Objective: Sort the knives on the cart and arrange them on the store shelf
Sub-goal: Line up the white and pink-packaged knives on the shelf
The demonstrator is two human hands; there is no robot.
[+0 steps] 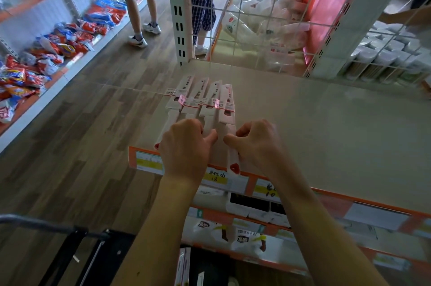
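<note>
On the store shelf [314, 134], near its front left corner, four white knife packs [198, 99] lie side by side, touching. The left hand [184, 145] curls its fingers over the near ends of the left ones. The right hand [254, 143] grips the rightmost pack [227, 103], whose end sticks out past the shelf's front edge.

The left forearm [163, 215] and right forearm [314, 215] are bare along their whole visible length, slim and smooth. The left hand [186, 145] and right hand [256, 143] are likewise bare.
</note>
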